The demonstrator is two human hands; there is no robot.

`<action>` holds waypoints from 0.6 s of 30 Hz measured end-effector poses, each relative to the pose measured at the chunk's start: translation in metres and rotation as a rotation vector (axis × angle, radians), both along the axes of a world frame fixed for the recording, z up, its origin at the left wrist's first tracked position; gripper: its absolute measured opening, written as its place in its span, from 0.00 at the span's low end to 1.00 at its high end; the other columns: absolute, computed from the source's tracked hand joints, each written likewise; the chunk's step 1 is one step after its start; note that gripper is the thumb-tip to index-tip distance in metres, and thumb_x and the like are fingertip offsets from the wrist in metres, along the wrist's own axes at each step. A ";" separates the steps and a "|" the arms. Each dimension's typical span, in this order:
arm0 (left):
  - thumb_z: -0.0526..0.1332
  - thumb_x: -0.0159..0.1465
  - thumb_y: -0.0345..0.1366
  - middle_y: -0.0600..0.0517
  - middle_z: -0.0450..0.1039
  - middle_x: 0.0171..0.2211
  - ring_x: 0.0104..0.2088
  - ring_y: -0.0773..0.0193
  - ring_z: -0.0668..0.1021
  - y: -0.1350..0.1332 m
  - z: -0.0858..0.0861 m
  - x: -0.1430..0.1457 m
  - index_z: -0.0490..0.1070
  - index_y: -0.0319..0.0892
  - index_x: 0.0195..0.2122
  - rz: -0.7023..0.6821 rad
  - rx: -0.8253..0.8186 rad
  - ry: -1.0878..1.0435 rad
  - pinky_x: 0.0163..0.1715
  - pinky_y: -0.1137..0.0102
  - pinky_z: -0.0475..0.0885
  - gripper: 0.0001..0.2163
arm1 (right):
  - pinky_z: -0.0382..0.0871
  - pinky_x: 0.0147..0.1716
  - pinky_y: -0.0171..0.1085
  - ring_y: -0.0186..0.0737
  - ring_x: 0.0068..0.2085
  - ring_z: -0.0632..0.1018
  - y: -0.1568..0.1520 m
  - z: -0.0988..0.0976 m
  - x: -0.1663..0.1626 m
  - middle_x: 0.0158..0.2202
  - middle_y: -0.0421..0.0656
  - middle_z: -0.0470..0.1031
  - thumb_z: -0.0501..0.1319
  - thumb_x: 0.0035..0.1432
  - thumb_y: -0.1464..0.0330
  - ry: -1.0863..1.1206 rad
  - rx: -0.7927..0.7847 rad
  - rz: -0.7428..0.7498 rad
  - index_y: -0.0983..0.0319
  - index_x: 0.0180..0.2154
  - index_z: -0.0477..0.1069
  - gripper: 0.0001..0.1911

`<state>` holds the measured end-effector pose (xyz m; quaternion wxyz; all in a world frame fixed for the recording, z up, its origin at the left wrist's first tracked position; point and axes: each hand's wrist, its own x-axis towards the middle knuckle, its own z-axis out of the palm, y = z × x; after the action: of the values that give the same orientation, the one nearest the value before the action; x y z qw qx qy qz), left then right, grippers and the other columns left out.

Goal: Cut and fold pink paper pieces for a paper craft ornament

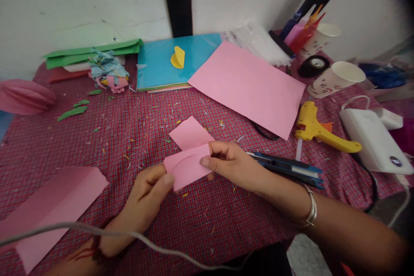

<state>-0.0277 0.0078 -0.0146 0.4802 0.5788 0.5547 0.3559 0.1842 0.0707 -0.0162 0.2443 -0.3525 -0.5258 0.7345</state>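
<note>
Head view: your left hand (147, 196) and right hand (231, 164) both pinch the small folded piece of pink paper (188, 168) with a curved pencil line drawn on it. Left fingertips (166, 179) are closed on its lower-left edge, right thumb and forefinger (207, 161) are closed on its upper-right edge. The piece is held just above the red checked tablecloth (129, 138), between your two hands.

Step in hand, as I read it: you're lining up or creasing the marked piece, with the cut along the curve not yet made. The next move likely calls for a cutting tool. The blue-handled tools (287, 167) lie just right of your right wrist, so free that hand and keep the left pinch on the paper.

Edges and room:
- A second pink paper offcut (190, 133) lies just beyond your right fingers, touching or overlapping the held piece; I can't tell which.
- A folded pink paper strip (54, 207) lies well left of your left hand.
- A grey cable (136, 235) crosses under your left forearm; watch for a snag when you pull back.
- A large pink paper sheet (249, 84) lies beyond your right hand, with the yellow glue gun (318, 129) to its right.
- A white power bank (373, 142) lies far right, with the white paper cups (339, 78) beyond it.
- Bare cloth sits straight ahead of your left fingers, scattered with paper scraps; that's the most room for setting the piece down.
</note>
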 end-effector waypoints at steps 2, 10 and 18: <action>0.63 0.58 0.36 0.54 0.77 0.23 0.26 0.64 0.78 0.002 0.007 0.009 0.76 0.40 0.27 -0.015 0.056 -0.027 0.27 0.73 0.73 0.06 | 0.65 0.27 0.32 0.29 0.26 0.68 0.000 0.000 0.000 0.25 0.36 0.67 0.63 0.57 0.64 0.000 -0.001 0.002 0.63 0.29 0.68 0.09; 0.67 0.54 0.28 0.56 0.82 0.33 0.31 0.66 0.83 0.003 0.003 0.017 0.80 0.45 0.37 0.020 0.235 0.071 0.35 0.74 0.78 0.10 | 0.67 0.28 0.32 0.28 0.26 0.70 0.001 -0.003 0.001 0.27 0.37 0.68 0.63 0.57 0.62 0.024 0.001 -0.001 0.64 0.32 0.69 0.11; 0.66 0.56 0.29 0.56 0.82 0.37 0.35 0.65 0.83 0.003 -0.005 0.015 0.79 0.47 0.41 -0.012 0.321 0.123 0.40 0.71 0.79 0.12 | 0.67 0.29 0.32 0.29 0.27 0.71 0.001 -0.003 0.004 0.27 0.38 0.69 0.62 0.60 0.56 0.103 0.061 0.030 0.64 0.33 0.69 0.16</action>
<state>-0.0128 0.0106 -0.0196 0.3489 0.6719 0.5157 0.4010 0.1881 0.0720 -0.0190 0.2706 -0.2988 -0.5401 0.7388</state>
